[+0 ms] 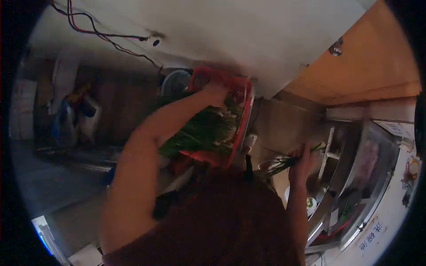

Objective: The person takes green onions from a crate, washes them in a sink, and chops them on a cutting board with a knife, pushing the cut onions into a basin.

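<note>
A red plastic basket (pixel 243 133) holds a large heap of long green stalks (pixel 202 131) with pale ends toward its right side. My left hand (pixel 217 91) reaches over the heap to the far part of the basket; it is blurred and its fingers are mostly hidden. On the right, my right hand (pixel 303 158) is closed around a small bunch of thin green stalks (pixel 284 165), which sticks out on both sides of the fist, apart from the basket.
A round translucent lid or container (pixel 176 82) stands behind the basket. At the right are a metal-framed glass case (pixel 368 177) and a small white bowl with food (pixel 311 205). Bags (pixel 73 117) hang at the left. Wires (pixel 111 35) run along the pale surface above.
</note>
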Available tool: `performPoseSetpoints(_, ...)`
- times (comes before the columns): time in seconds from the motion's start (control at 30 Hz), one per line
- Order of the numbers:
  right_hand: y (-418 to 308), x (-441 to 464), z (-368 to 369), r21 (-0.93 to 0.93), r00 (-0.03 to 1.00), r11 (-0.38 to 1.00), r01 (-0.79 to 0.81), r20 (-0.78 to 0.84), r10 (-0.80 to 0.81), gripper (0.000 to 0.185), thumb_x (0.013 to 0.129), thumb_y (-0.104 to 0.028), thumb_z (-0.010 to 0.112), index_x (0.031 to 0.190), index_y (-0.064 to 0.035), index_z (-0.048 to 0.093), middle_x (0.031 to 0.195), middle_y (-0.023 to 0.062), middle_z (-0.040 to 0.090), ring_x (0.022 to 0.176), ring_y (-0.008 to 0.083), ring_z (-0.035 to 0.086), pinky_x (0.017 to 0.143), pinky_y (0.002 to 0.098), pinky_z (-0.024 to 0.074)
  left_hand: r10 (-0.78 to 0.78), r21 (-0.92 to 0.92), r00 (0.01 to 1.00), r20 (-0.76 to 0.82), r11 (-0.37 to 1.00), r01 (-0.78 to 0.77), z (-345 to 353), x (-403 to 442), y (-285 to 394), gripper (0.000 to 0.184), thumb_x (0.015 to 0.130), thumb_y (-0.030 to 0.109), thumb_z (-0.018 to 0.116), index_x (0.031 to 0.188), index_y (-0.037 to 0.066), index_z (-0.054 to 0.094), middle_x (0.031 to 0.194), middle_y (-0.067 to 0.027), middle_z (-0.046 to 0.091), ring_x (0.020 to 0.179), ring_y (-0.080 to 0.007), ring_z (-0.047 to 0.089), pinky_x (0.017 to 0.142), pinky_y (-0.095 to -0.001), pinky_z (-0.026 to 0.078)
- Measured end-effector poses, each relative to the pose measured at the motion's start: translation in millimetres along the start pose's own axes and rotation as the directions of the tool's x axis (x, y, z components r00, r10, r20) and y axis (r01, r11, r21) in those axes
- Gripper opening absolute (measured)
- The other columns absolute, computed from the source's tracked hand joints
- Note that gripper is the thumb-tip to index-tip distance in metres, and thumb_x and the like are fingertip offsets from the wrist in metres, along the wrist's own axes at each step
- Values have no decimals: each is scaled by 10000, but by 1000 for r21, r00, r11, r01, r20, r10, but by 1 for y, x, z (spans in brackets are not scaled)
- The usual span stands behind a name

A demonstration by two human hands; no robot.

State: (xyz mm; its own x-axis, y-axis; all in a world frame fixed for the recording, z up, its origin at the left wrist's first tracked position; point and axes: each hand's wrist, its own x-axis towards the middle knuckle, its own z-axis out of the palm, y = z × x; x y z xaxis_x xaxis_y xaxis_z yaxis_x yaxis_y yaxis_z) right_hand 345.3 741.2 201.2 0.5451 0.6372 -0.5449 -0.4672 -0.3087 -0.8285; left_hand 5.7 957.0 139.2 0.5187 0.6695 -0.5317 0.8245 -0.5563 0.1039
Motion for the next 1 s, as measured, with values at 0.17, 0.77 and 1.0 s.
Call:
performPoseSetpoints(0.17, -1, 6, -6, 88, 983, 995, -53, 181, 36, 189, 1033, -286, 579, 1067, -101, 561, 723, -22, 420, 636, 113, 432, 654, 324, 464, 332, 119, 943, -11, 937, -328, 3, -97, 60, 971, 676, 467, 827, 1465, 55, 438, 1457, -293, 448, 1399, -442, 396, 1135, -561, 348)
performPoseSetpoints(0.77, 8, 4, -24, 237, 995, 970, -50, 98, 27, 132, 1007, -228, 622, 1028, -103, 584, 734, -12, 515, 628, 118, 482, 615, 311, 441, 129, 125, 990, 63, 983, -136, 88, -71, 61, 787, 761, 247, 748, 1487, 213, 445, 1254, -217, 606, 1150, -424, 607, 906, -515, 515)
performPoseSetpoints(1.0, 2, -9, -10, 121, 999, 992, 21, 41, -26, 225, 1000, -302, 631, 1047, -84, 602, 680, -20, 446, 609, 121, 451, 637, 330, 444, 58, 134, 947, 314, 985, -105, -9, -48, 39, 556, 687, 209, 748, 1235, 157, 672, 993, -161, 722, 961, -331, 710, 774, -498, 575)
